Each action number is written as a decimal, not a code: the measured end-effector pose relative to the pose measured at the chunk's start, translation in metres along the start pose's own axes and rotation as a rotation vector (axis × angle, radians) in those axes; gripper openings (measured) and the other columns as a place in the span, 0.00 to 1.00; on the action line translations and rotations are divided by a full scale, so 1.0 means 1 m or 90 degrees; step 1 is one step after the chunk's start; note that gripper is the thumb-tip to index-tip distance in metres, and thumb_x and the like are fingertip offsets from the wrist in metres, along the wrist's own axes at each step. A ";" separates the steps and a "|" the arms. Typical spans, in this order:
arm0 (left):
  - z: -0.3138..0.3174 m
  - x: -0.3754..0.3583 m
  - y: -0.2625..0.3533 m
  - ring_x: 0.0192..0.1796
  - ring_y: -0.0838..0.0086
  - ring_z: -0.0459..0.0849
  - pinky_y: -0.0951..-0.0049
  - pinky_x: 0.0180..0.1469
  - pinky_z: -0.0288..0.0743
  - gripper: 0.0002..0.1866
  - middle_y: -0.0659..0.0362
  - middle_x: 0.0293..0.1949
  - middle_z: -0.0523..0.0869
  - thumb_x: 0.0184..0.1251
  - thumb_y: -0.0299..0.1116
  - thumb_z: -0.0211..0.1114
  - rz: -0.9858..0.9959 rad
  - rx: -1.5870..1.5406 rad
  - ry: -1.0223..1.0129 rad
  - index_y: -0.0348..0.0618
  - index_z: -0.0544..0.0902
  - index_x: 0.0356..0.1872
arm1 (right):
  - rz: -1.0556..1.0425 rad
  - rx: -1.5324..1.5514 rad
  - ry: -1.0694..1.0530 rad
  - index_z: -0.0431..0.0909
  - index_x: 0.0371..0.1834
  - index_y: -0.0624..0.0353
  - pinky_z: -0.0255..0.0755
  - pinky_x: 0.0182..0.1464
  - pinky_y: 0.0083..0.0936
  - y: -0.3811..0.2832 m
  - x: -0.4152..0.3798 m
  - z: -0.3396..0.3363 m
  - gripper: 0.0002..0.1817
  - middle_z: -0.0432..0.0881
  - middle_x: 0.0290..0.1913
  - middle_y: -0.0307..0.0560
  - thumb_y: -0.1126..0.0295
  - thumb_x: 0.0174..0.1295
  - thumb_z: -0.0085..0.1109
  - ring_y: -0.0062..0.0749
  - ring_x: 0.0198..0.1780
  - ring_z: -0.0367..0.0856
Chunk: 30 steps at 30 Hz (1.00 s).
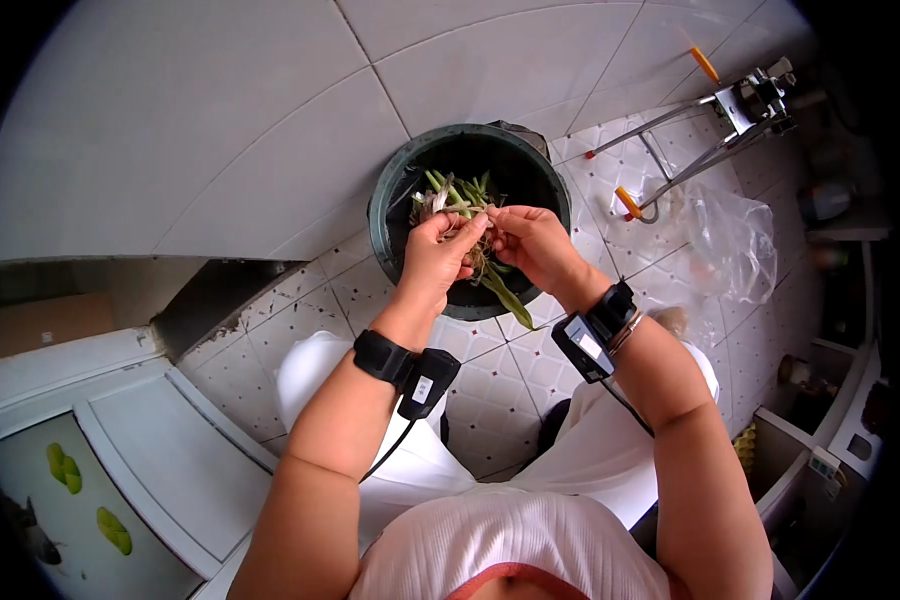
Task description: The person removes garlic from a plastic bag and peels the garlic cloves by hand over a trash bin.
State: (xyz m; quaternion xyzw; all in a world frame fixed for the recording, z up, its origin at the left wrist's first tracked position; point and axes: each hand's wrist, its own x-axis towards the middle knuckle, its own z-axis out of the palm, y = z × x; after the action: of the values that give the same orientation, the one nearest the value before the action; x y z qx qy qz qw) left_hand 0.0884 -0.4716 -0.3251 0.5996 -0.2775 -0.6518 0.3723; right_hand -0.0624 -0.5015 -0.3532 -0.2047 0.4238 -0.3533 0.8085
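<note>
Both my hands meet above a dark green bucket (380, 215), their fingertips close together. My left hand (435, 258) is closed in a pinch on a thin, pale plant stalk (475, 211). Facing it, my right hand (538, 250) pinches the same stalk, its fingers curled; they hide most of it. Below them, inside the bucket, lie plant trimmings (458, 190) with green stems and pale, stringy, dry-looking parts. One long green leaf (510, 298) hangs over the near rim.
A tiled wall (270, 110) rises behind the bucket. On the tiled floor to the right are a metal stand (660, 165) with orange handles and a clear plastic bag (735, 245). A white cabinet (160, 440) stands left, shelves (820, 400) right. My knees flank the bucket's near side.
</note>
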 end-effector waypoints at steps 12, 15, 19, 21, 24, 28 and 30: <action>0.001 0.006 -0.006 0.25 0.86 0.76 0.86 0.24 0.67 0.15 0.68 0.26 0.80 0.68 0.48 0.55 -0.012 0.001 -0.041 0.48 0.80 0.37 | -0.183 -0.108 -0.038 0.75 0.41 0.60 0.63 0.28 0.08 0.007 -0.001 0.005 0.08 0.76 0.28 0.33 0.69 0.62 0.58 0.11 0.27 0.70; 0.002 0.009 -0.005 0.25 0.85 0.77 0.86 0.24 0.67 0.15 0.68 0.26 0.79 0.68 0.48 0.54 -0.030 0.003 -0.035 0.47 0.79 0.37 | -0.188 -0.212 -0.089 0.75 0.44 0.63 0.68 0.31 0.13 0.009 0.004 -0.003 0.11 0.78 0.31 0.34 0.69 0.62 0.58 0.14 0.30 0.73; -0.004 0.017 -0.010 0.25 0.85 0.76 0.86 0.24 0.67 0.15 0.68 0.26 0.79 0.66 0.46 0.57 -0.045 0.077 -0.055 0.45 0.79 0.37 | -0.256 -0.514 -0.077 0.74 0.45 0.64 0.71 0.35 0.20 0.003 -0.002 -0.012 0.13 0.79 0.33 0.40 0.70 0.60 0.60 0.21 0.32 0.76; -0.006 0.018 -0.009 0.24 0.87 0.73 0.87 0.24 0.65 0.13 0.69 0.27 0.79 0.64 0.43 0.61 -0.038 0.156 -0.037 0.44 0.80 0.36 | -0.422 -0.791 -0.022 0.73 0.45 0.62 0.71 0.36 0.24 0.002 -0.009 -0.017 0.14 0.77 0.34 0.49 0.73 0.56 0.61 0.34 0.34 0.79; -0.011 0.020 -0.008 0.24 0.88 0.72 0.87 0.24 0.62 0.12 0.68 0.28 0.80 0.63 0.42 0.61 0.032 0.152 -0.032 0.44 0.80 0.36 | -0.421 -0.939 0.040 0.75 0.38 0.57 0.68 0.44 0.35 -0.005 -0.025 -0.014 0.12 0.76 0.42 0.48 0.73 0.50 0.63 0.43 0.44 0.75; -0.010 0.023 -0.013 0.23 0.88 0.70 0.87 0.24 0.61 0.11 0.68 0.27 0.79 0.63 0.41 0.62 0.047 0.181 -0.049 0.43 0.80 0.35 | -0.499 -1.059 0.152 0.76 0.37 0.54 0.63 0.52 0.42 -0.007 -0.033 -0.015 0.12 0.71 0.53 0.49 0.73 0.47 0.64 0.45 0.55 0.69; -0.006 0.025 -0.016 0.22 0.88 0.70 0.86 0.24 0.61 0.11 0.68 0.26 0.78 0.63 0.40 0.62 0.061 0.190 -0.050 0.43 0.80 0.35 | -0.580 -0.998 0.319 0.77 0.36 0.50 0.58 0.56 0.48 -0.008 -0.030 -0.015 0.13 0.66 0.58 0.52 0.74 0.46 0.65 0.49 0.60 0.63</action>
State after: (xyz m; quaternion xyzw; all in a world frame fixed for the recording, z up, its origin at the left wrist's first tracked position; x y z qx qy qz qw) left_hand 0.0915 -0.4823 -0.3530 0.6083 -0.4137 -0.6080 0.2986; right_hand -0.0901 -0.4847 -0.3402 -0.7547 0.5816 -0.2831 0.1096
